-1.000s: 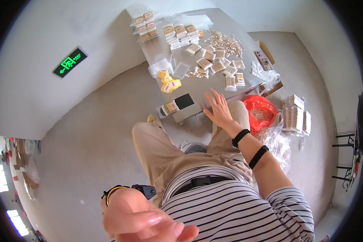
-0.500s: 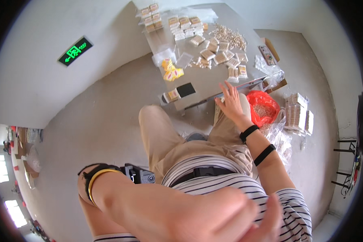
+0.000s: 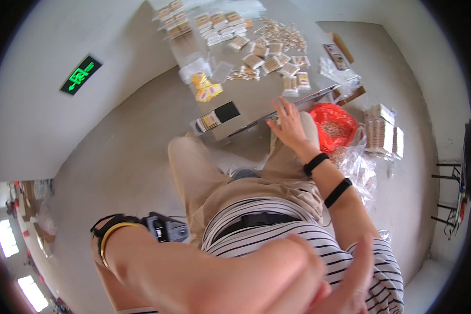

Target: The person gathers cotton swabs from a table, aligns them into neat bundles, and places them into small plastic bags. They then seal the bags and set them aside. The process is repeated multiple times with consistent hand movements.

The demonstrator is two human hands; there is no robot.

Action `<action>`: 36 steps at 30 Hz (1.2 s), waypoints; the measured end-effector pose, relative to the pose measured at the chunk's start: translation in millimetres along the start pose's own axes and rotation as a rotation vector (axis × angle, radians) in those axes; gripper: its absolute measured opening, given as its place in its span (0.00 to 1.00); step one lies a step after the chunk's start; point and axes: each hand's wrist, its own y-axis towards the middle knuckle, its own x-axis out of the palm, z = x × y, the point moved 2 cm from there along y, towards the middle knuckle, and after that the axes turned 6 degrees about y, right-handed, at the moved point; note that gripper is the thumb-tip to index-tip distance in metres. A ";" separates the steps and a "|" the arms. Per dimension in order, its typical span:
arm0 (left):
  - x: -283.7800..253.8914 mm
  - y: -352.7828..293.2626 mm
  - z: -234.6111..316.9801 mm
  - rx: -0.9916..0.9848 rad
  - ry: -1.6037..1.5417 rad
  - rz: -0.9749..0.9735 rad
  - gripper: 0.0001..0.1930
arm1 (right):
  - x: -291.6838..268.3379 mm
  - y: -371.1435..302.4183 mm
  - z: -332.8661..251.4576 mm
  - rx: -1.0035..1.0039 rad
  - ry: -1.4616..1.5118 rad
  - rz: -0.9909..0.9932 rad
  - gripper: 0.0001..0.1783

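Note:
My right hand (image 3: 288,125) lies over my right knee by the near edge of the grey table (image 3: 246,97). Its fingers are spread and hold nothing. Bent across my body, close below the camera, my left hand (image 3: 319,277) is blurred. One finger stretches out apart from the others, which look curled; nothing shows in it, though its palm is hidden. At the table's near left corner a clear pack of cotton swabs (image 3: 209,121) lies beside a black rectangle (image 3: 226,111). Several swab packs (image 3: 272,64) and a pile of loose swabs (image 3: 282,34) lie farther back.
Yellow labels (image 3: 206,89) lie at the table's left side, near stacked packs (image 3: 222,26). A phone (image 3: 336,56) rests at the right edge. On the floor to the right are a red bag (image 3: 322,112) of swabs, clear plastic (image 3: 358,170) and stacked packs (image 3: 380,131).
The whole view has shifted, so the table sits farther left and higher. My left hand's stretched finger stands out more. My right hand stays spread over the knee.

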 end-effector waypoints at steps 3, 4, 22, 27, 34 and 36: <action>-0.5 -7.1 -10.2 0.074 0.021 0.037 0.19 | 15.6 10.2 -2.7 -0.009 0.005 0.013 0.39; 4.5 -6.0 -14.4 0.131 0.089 0.124 0.18 | 20.9 18.8 -12.4 -0.048 0.054 0.015 0.38; 164.8 -34.5 -174.2 -0.446 -0.087 -0.448 0.16 | 52.3 111.3 15.6 0.042 -0.002 -0.066 0.28; 292.4 -122.4 -301.9 -0.782 0.141 -0.358 0.22 | 61.8 157.7 26.4 0.044 0.016 -0.082 0.24; 362.2 -144.6 -375.0 -0.929 0.306 -0.359 0.26 | 83.1 193.8 39.2 -0.070 -0.029 -0.106 0.22; 367.0 -147.9 -382.4 -0.915 0.343 -0.363 0.25 | 86.9 197.6 42.0 -0.065 -0.040 -0.120 0.19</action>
